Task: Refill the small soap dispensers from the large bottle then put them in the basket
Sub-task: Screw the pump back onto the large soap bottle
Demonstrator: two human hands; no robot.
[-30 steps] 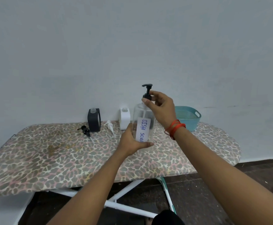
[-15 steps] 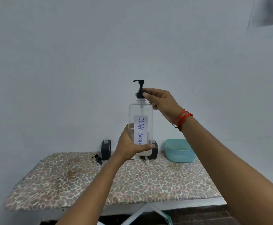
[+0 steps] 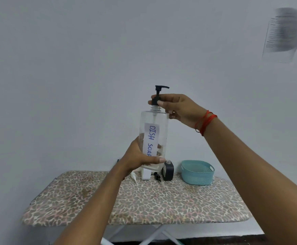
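Leopard-print desk [image 3: 162,206] across lower frame, pale wall behind. Left hand [image 3: 139,156] grips base of clear bottle [image 3: 154,137] labelled "DISH SOAP", held upright at centre frame above desk. Right hand [image 3: 179,108] pinches its black pump collar [image 3: 156,100]. Behind: white dispenser [image 3: 146,175], black dispenser [image 3: 168,169], teal basket [image 3: 197,174] at right.

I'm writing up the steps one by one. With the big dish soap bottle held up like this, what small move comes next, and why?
Probably unscrew the pump collar: the right hand pinches it while the left hand steadies the large bottle, and its pump is on.
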